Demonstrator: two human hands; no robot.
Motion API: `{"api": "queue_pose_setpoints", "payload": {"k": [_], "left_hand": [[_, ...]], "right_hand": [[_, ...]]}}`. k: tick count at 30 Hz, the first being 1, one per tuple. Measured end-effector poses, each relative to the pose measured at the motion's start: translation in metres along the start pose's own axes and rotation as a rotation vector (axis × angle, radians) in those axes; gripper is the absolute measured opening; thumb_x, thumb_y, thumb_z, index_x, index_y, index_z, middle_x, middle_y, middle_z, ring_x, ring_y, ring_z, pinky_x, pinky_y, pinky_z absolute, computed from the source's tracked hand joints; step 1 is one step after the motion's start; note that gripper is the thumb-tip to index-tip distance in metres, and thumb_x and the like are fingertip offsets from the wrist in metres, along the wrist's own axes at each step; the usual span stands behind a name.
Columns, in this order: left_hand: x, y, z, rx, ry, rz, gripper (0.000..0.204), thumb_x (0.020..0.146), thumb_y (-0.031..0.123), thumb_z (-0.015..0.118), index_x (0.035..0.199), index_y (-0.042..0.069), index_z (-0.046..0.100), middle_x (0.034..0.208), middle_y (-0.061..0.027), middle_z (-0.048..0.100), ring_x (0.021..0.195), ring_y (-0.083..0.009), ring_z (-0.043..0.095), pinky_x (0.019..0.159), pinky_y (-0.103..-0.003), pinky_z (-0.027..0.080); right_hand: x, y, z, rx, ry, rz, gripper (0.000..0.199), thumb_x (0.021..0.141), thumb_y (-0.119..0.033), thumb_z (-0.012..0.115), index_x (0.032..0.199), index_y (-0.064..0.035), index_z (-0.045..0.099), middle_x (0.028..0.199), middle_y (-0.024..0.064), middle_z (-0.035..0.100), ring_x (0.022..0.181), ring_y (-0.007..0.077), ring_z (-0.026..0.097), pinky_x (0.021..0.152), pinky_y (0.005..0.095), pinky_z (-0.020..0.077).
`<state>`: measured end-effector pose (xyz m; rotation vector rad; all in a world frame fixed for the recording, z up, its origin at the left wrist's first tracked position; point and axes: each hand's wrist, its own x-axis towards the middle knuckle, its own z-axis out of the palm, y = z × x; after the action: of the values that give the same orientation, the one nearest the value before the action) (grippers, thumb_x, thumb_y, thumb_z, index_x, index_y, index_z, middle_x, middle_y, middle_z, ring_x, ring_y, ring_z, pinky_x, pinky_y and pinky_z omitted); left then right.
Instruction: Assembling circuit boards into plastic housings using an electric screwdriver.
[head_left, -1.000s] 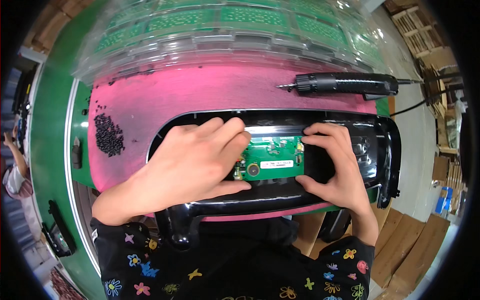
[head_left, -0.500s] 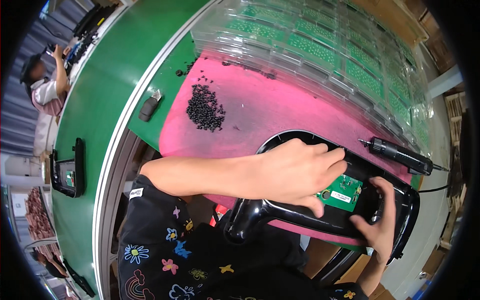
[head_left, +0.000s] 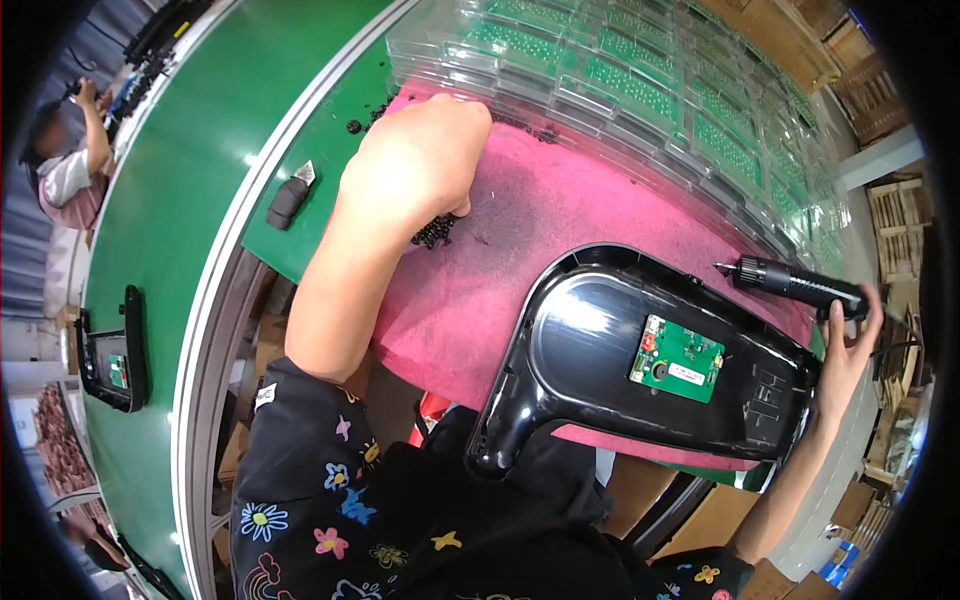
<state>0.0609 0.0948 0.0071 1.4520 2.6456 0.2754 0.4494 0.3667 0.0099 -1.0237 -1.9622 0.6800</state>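
Observation:
Over the pile of small black screws (head_left: 432, 234) on the pink mat, my left hand (head_left: 415, 160) is bent down with its fingers curled. Its fingertips are mostly hidden, so what they pinch does not show. My right hand (head_left: 850, 335) has its thumb and fingers round the rear end of a black electric screwdriver (head_left: 795, 282), which lies at the mat's right. Between the hands rests a glossy black plastic housing (head_left: 590, 345), its open side up. A green circuit board (head_left: 690, 365) sits inside it.
Clear plastic trays (head_left: 640, 130) with green boards are stacked along the mat's far side. A dark wrapped blade (head_left: 290, 198) lies on the green bench left of the mat. Another housing (head_left: 115, 350) is on the green surface (head_left: 180, 200) at far left, where a person (head_left: 75, 160) sits.
My left hand has moved from above the housing, far and left, to the screw pile. My right hand has left the housing's right side for the screwdriver's rear end. The circuit board is now uncovered.

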Motion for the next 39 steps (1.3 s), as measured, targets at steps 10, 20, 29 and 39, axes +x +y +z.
{"api": "queue_pose_setpoints", "payload": {"k": [10,20,29,39], "left_hand": [[0.005,-0.007,0.027,0.122,0.268,0.165,0.019,0.057,-0.002,0.077,0.067,-0.004,0.061,0.08,-0.0226,0.066,0.083,-0.0393,0.065,0.071,-0.047,0.053],[0.019,0.005,0.02,-0.196,0.196,0.229,0.009,0.057,-0.007,0.062,0.066,-0.004,0.061,0.065,-0.0207,0.062,0.068,-0.0366,0.064,0.062,-0.039,0.051],[0.01,0.093,0.028,-1.135,-0.15,0.618,0.011,0.073,-0.009,0.066,0.082,-0.003,0.069,0.086,-0.0089,0.071,0.081,-0.0149,0.068,0.077,-0.028,0.055],[0.016,0.097,0.044,-1.349,-0.419,0.522,0.022,0.082,-0.01,0.067,0.102,-0.002,0.064,0.093,-0.0067,0.067,0.091,-0.0123,0.066,0.082,-0.026,0.056]], "right_hand": [[-0.004,-0.067,0.083,0.994,-0.248,0.105,0.04,0.103,-0.02,0.051,0.138,-0.0047,0.037,0.119,0.0176,0.059,0.115,0.0303,0.057,0.104,0.0432,0.0411],[-0.025,-0.091,0.073,1.51,-0.345,0.052,0.039,0.104,-0.029,0.044,0.135,-0.0052,0.041,0.112,0.0106,0.047,0.111,0.0263,0.046,0.109,0.0532,0.0291],[-0.044,-0.099,0.086,1.662,-0.462,0.062,0.045,0.101,-0.031,0.049,0.138,-0.0079,0.038,0.106,0.0039,0.044,0.103,0.0202,0.043,0.107,0.0488,0.0256],[-0.049,-0.105,0.075,1.591,-0.393,-0.095,0.052,0.091,-0.021,0.067,0.133,-0.011,0.039,0.086,-0.0047,0.05,0.085,0.0113,0.049,0.093,0.0403,0.0323]]}}
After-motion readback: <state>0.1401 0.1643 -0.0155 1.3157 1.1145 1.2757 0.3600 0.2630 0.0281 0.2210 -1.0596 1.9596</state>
